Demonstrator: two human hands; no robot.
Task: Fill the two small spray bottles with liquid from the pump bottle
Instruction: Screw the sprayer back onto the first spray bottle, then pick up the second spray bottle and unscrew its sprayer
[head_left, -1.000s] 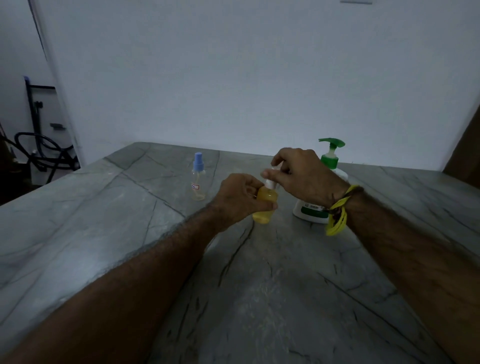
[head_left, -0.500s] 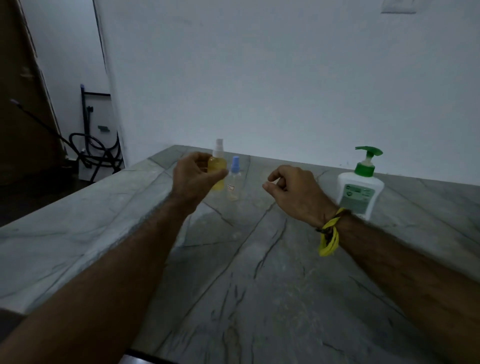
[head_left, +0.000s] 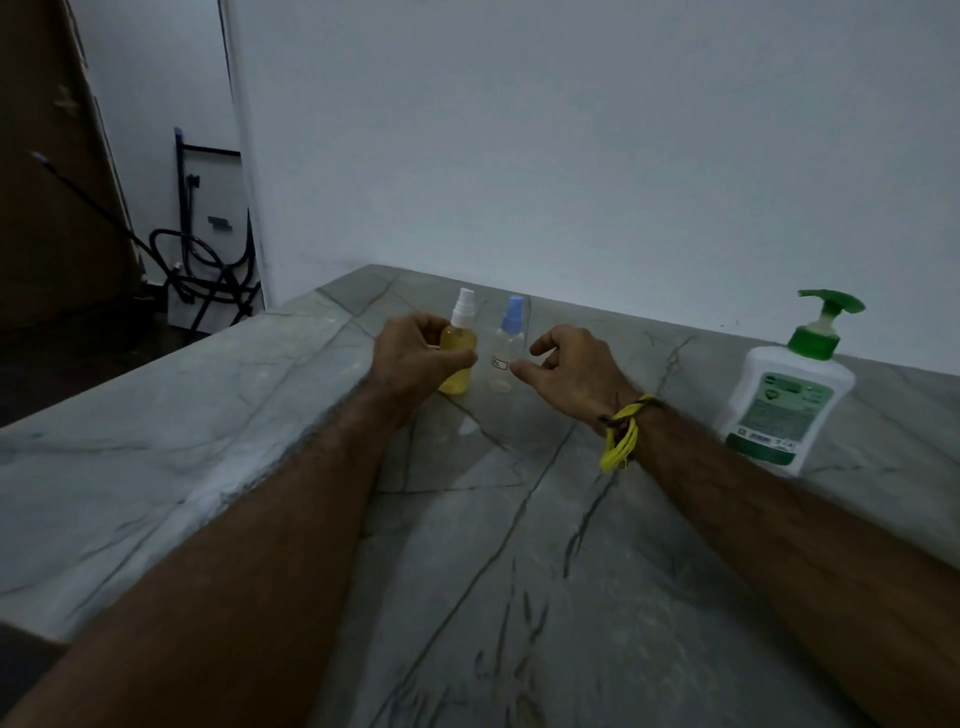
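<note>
A small spray bottle with a white cap (head_left: 458, 353), full of yellow liquid, stands on the grey marble counter (head_left: 467, 545). My left hand (head_left: 415, 358) is curled round its left side. Right beside it stands a clear spray bottle with a blue cap (head_left: 506, 345), with only a trace of liquid at the bottom. My right hand (head_left: 566, 369) hovers just right of the blue-capped bottle, fingers loosely curled, holding nothing. The white pump bottle with a green pump head (head_left: 784, 395) stands at the far right.
A white wall runs behind the counter. The counter's left edge drops off to a dark floor. Black hoses and a stand (head_left: 208, 260) sit in the back left corner.
My left hand carried the yellow bottle leftward and set it down beside the blue-capped bottle. My right hand left its cap and now hovers near the blue-capped bottle.
</note>
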